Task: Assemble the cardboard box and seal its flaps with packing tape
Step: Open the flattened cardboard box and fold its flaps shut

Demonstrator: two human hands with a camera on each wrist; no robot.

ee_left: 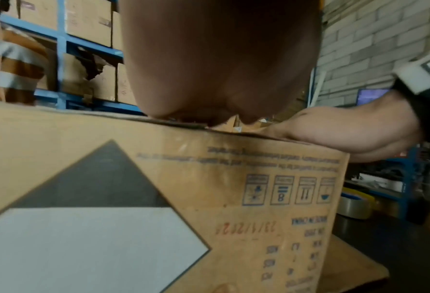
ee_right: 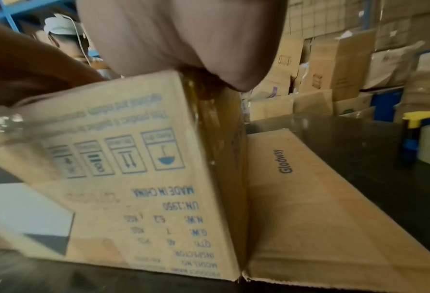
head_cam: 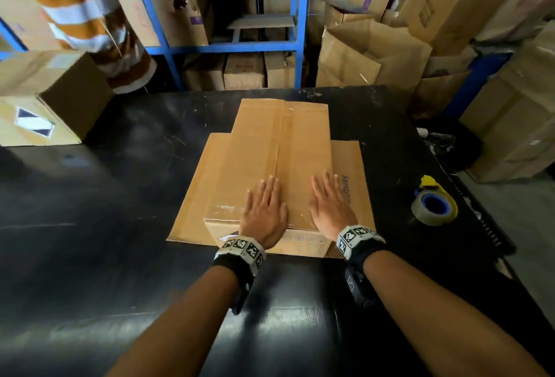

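Note:
A brown cardboard box [head_cam: 255,148] stands on the black table [head_cam: 105,196], its top flaps folded shut with clear tape along the centre seam. Lower flaps [head_cam: 353,184] splay flat on the table at both sides. My left hand [head_cam: 264,211] lies flat with straight fingers on the left top flap near the front edge. My right hand [head_cam: 329,205] lies flat the same way on the right flap. The left wrist view shows the box's printed front face [ee_left: 209,188] under my palm. A roll of clear tape in a yellow and blue dispenser [head_cam: 434,204] sits on the table at the right.
A second closed box [head_cam: 45,100] stands at the table's far left. A person in a striped brown and white garment [head_cam: 87,16] is behind it. Blue shelving [head_cam: 234,43] and stacked cartons [head_cam: 420,31] fill the back and right. The table's right edge is near the tape.

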